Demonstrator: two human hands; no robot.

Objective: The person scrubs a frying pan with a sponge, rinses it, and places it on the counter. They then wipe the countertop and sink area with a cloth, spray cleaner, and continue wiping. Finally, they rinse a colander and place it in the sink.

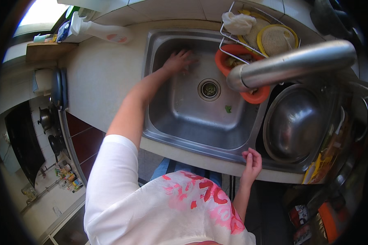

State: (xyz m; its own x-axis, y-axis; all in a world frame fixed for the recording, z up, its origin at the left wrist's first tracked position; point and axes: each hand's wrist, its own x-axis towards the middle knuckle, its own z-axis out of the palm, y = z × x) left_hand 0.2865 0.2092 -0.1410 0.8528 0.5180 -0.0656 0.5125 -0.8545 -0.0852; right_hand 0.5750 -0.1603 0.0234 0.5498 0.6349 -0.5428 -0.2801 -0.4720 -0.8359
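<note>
My left hand (180, 62) reaches into the upper left of a stainless steel sink (199, 134), its fingers spread and blurred over the basin; nothing shows in its grasp. My right hand (253, 160) is at the sink's front rim, fingers loosely curled, and whether it holds anything is not clear. Between and beyond the hands lies the sink drain (209, 89), with green scraps in it. A small green leaf piece (228, 109) rests on the basin floor. An orange plastic strainer basket (255, 97) with food scraps sits at the basin's right side, partly under the faucet (291, 65).
A white wire rack (228, 36) with yellow-rimmed mesh items (277, 36) stands behind the orange basket. A large metal bowl (294, 122) sits to the right. A white spray bottle (110, 33) lies on the counter (92, 76) at back left. Pots hang near the far-left wall.
</note>
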